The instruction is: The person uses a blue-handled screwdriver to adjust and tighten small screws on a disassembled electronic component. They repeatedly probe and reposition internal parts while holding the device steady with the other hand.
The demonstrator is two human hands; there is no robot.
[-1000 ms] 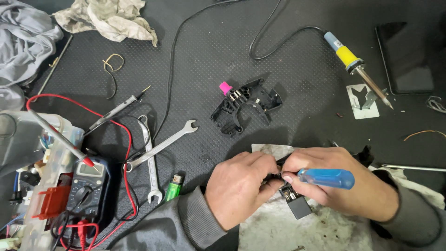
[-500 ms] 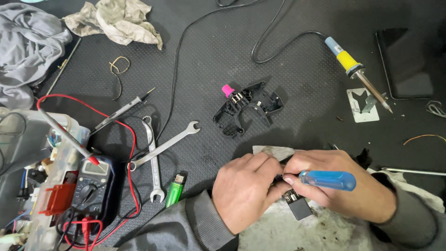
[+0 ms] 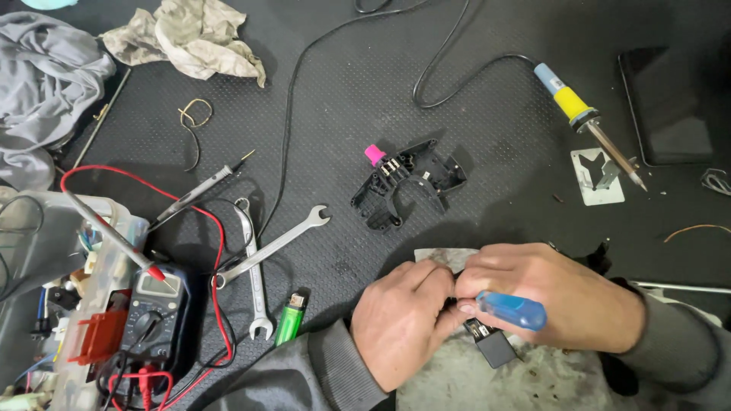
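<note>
Edges: black plastic housing [image 3: 407,183] lies at 12 o'clock of both hands, well apart.
Tabletop [image 3: 495,122]: dark, textured.
Grip: right hand [image 3: 548,293] clamped on blue-handled screwdriver [image 3: 512,310]; left hand [image 3: 400,320] clamped on small black part [image 3: 491,342].

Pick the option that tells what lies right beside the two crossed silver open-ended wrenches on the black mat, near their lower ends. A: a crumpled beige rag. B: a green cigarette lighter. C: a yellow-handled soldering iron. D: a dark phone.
B: the green cigarette lighter lies just right of the lower ends of the two crossed silver open-ended wrenches; the other things lie far off on the mat.
</note>
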